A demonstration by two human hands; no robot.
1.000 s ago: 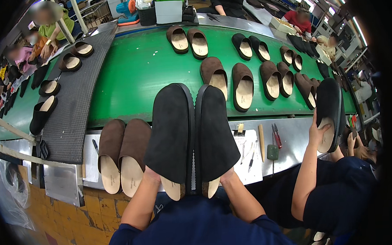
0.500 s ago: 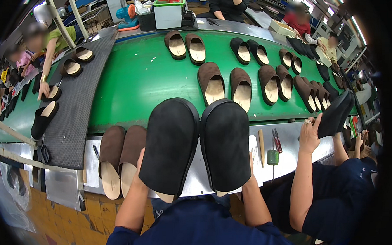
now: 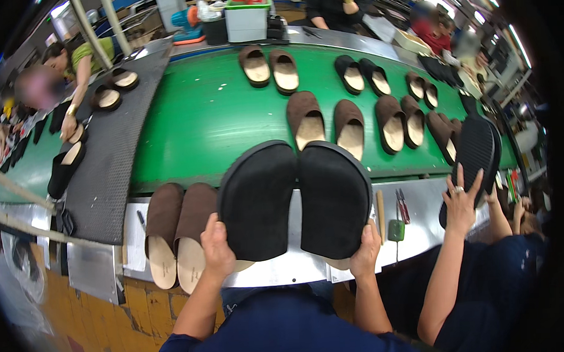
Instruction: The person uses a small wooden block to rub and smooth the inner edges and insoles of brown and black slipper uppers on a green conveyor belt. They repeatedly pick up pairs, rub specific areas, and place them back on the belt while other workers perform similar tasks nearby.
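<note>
A pair of black clogs is raised in front of me over the metal ledge, their closed toes pointing away. My left hand (image 3: 218, 248) grips the left clog (image 3: 258, 205) by its outer side, thumb up. Around the outer side of the right clog (image 3: 335, 205) my right hand (image 3: 364, 251) is closed. The two clogs are tilted apart at the toes' outer edges and nearly touch in the middle. Beside my left hand stands a brown pair, with one brown clog (image 3: 164, 216) and its mate (image 3: 196, 227) resting on the ledge.
Across the green conveyor belt (image 3: 185, 130) stand several brown and black clogs. A wooden stick (image 3: 380, 216), red-handled pliers (image 3: 403, 208) and a green-headed tool (image 3: 396, 229) lie right on the metal ledge (image 3: 274, 274). At right a co-worker's hand (image 3: 462, 203) holds a black clog (image 3: 476, 155).
My hands have turned the black clogs, so their outer sides roll outward and my thumbs now show. The co-worker at right has turned a black clog to show its sole.
</note>
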